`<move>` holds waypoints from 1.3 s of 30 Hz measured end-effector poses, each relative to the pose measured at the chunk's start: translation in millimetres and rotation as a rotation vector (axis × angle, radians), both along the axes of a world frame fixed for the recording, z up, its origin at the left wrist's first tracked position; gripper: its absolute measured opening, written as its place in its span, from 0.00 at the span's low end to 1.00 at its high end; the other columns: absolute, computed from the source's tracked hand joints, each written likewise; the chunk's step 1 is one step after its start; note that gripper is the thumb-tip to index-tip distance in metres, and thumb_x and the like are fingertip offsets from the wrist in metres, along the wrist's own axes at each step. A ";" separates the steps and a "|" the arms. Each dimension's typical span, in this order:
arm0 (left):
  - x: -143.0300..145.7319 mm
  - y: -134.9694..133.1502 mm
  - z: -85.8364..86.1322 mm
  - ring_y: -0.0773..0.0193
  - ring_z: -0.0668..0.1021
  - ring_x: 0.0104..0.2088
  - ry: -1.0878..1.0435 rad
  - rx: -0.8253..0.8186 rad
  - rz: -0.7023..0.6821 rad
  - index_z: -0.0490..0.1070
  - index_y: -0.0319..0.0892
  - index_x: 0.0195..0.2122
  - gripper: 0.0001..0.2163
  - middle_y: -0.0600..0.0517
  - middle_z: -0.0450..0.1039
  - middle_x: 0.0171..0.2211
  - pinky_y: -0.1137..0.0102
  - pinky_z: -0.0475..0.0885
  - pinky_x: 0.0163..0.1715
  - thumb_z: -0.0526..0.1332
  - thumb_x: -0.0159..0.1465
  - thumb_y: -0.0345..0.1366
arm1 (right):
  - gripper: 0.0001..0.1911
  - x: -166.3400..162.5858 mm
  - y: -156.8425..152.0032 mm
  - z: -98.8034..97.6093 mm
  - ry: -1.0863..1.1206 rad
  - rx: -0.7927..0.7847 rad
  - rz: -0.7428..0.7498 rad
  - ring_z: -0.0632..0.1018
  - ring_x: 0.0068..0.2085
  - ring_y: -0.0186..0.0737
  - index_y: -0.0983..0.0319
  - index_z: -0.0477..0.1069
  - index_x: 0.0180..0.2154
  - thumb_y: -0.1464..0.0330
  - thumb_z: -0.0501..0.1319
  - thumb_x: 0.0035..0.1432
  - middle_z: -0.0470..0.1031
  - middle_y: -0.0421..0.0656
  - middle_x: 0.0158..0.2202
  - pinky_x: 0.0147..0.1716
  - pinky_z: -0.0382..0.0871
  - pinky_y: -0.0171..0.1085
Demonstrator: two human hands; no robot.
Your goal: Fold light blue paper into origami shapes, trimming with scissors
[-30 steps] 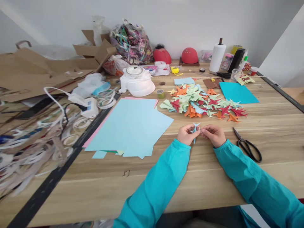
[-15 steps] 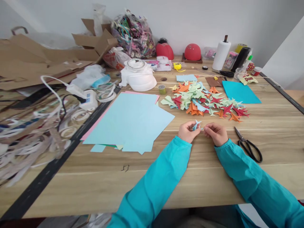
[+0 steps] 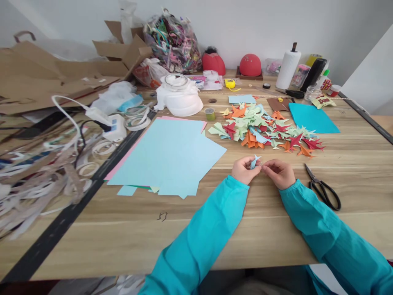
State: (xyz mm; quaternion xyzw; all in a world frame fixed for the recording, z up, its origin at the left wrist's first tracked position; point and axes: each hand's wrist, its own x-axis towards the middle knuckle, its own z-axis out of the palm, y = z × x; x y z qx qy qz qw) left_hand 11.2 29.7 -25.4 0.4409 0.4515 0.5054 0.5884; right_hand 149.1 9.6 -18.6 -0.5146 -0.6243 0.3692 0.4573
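My left hand (image 3: pixel 243 169) is closed on a small light-blue folded paper figure (image 3: pixel 254 163), whose pointed tips stick up past the fingers. Close beside it, my right hand (image 3: pixel 280 173) is pinched at the figure's right end; whatever lies between those fingertips is too small to make out. Beyond both hands spreads a heap of folded paper figures (image 3: pixel 254 123) in pale green, orange, red and blue. Black-handled scissors (image 3: pixel 322 188) lie to the right of my right hand, their tips pointing away from me.
Large light-blue paper sheets (image 3: pixel 166 159) lie left of my hands over pink ones. Behind are a thread spool (image 3: pixel 210 114), a turquoise sheet (image 3: pixel 313 118) and a yellow tape measure (image 3: pixel 230 84). Ribbon coils (image 3: pixel 101 151) and a power strip (image 3: pixel 116 128) crowd the left side.
My right hand's fingers have closed into a tighter pinch beside the blue figure. The figure stands slightly more upright in my left hand. The view has shifted very slightly.
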 end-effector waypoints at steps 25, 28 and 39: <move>1.0 -3.9 2.6 0.66 0.76 0.25 0.112 0.065 0.032 0.73 0.37 0.27 0.10 0.50 0.76 0.25 0.74 0.70 0.26 0.66 0.41 0.29 | 0.08 3.0 -4.6 -1.6 -0.534 0.393 -0.085 0.71 0.22 0.33 0.60 0.72 0.29 0.66 0.56 0.53 0.74 0.42 0.23 0.23 0.66 0.33; 0.9 -3.6 4.5 0.67 0.75 0.24 0.104 0.043 0.034 0.73 0.36 0.26 0.09 0.50 0.75 0.24 0.74 0.69 0.26 0.65 0.41 0.28 | 0.09 5.3 -4.0 -2.7 -0.647 0.532 -0.047 0.73 0.26 0.35 0.61 0.72 0.30 0.67 0.55 0.55 0.75 0.44 0.25 0.27 0.65 0.34; 1.1 -2.5 7.6 0.73 0.67 0.15 -0.022 -0.048 0.034 0.71 0.36 0.24 0.10 0.56 0.68 0.16 0.75 0.64 0.17 0.66 0.39 0.30 | 0.10 13.9 -7.1 4.4 -0.903 0.663 0.142 0.71 0.28 0.35 0.59 0.73 0.34 0.69 0.52 0.58 0.74 0.44 0.26 0.28 0.59 0.35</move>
